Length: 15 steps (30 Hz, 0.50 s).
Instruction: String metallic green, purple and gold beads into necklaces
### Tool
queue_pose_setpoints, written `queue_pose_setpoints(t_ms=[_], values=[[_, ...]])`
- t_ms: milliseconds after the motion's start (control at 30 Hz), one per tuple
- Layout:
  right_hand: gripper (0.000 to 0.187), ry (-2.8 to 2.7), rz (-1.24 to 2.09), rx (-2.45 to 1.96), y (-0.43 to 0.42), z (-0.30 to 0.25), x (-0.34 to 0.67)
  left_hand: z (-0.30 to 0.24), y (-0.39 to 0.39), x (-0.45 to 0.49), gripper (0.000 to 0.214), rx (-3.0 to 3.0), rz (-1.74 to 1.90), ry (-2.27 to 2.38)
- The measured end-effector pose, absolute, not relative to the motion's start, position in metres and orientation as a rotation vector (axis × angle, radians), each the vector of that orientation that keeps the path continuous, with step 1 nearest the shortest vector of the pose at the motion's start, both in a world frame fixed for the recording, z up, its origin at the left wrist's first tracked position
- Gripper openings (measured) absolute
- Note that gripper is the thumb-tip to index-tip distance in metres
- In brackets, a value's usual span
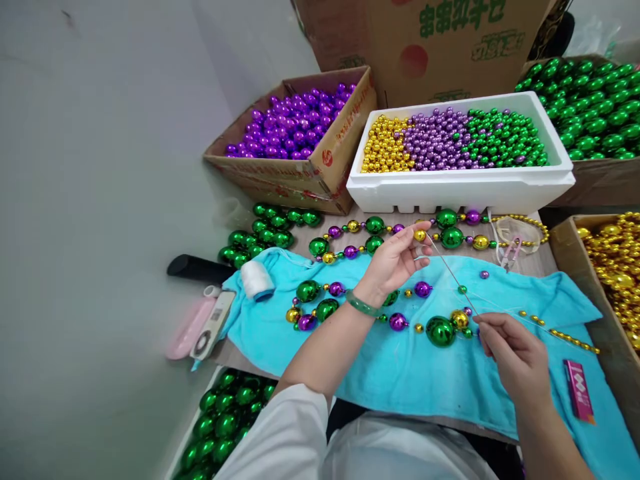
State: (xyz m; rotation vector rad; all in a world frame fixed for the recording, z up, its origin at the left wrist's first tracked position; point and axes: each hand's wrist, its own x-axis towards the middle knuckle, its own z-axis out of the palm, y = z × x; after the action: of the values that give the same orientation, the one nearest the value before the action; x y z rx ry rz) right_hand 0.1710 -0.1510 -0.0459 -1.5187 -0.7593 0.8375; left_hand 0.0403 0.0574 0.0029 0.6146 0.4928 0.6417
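Observation:
My left hand [395, 260] is raised over the cloth, thumb and fingertips closed on a small gold bead [420, 235]. A long thin needle [451, 272] runs from that bead down to my right hand [517, 357], whose thumb and forefinger pinch its lower end. Whether the needle tip is inside the bead's hole, I cannot tell. Close by my right hand lie a big green bead [441, 331] and a gold bead [459, 319]. A strung row of green, gold and purple beads [327, 311] passes partly hidden beneath my left forearm, on a turquoise cloth [400, 373].
Behind stand a carton of purple beads [345, 143] and a white foam box [460, 183] with gold, purple and green beads. A gold-bead carton [575, 260] borders the right. A thread spool [257, 279] sits left; a pink packet [579, 390] lies right.

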Motion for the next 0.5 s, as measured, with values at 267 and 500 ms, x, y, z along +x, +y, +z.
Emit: queue_pose_setpoints(t_ms=[267, 500], values=[[0.016, -0.851, 0.792, -1.573, -0.1546, -0.0492, 0.1743, 0.0003, 0.0575, 0.0352, 0.020, 0.627, 0.678, 0.536], [0.015, -0.880, 0.790, -1.601, -0.1544, -0.0465, 0.1752, -0.0038, 0.0583, 0.0319, 0.018, 0.710, 0.704, 0.508]])
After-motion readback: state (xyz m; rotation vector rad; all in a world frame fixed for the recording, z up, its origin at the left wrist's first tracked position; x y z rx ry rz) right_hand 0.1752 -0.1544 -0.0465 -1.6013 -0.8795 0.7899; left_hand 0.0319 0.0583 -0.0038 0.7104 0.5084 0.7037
